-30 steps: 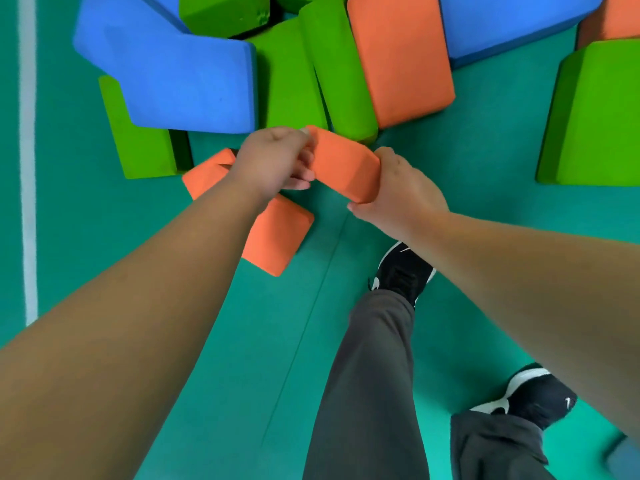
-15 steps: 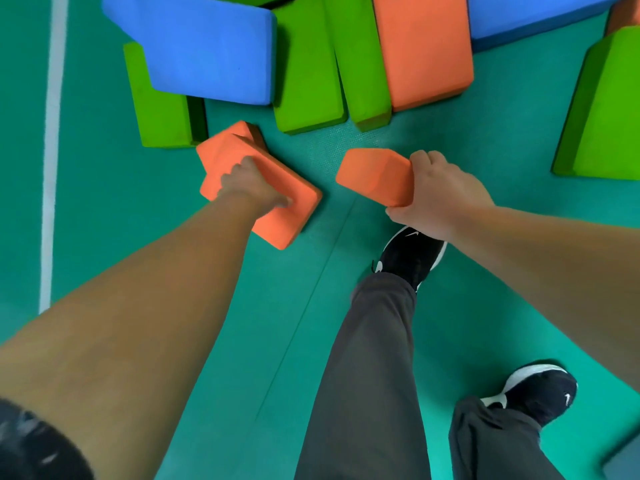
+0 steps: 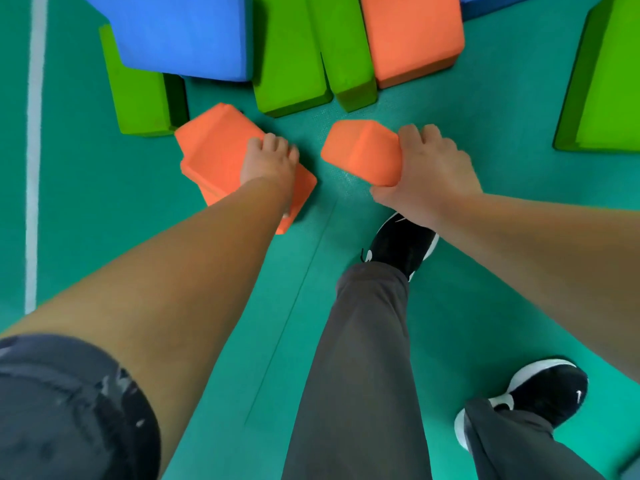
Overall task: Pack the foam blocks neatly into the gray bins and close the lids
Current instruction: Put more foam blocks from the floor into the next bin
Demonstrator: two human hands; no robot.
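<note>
My right hand (image 3: pixel 427 174) grips a small orange foam block (image 3: pixel 362 152) by its right end and holds it above the green floor. My left hand (image 3: pixel 268 161) grips the top orange block (image 3: pixel 214 150) of two stacked orange blocks lying on the floor, fingers curled over its right edge. Behind them lies a pile of blocks: a blue one (image 3: pixel 183 32), green ones (image 3: pixel 291 60), a big orange one (image 3: pixel 412 36). No gray bin is in view.
A large green block (image 3: pixel 606 84) sits at the right edge. Another green block (image 3: pixel 142 95) lies under the blue one at left. A white floor line (image 3: pixel 34 150) runs down the left. My legs and black shoes (image 3: pixel 403 242) stand below the hands.
My left hand left the small orange block and dropped onto the stacked orange blocks, where it now grips the top one. My right hand kept the small block throughout.
</note>
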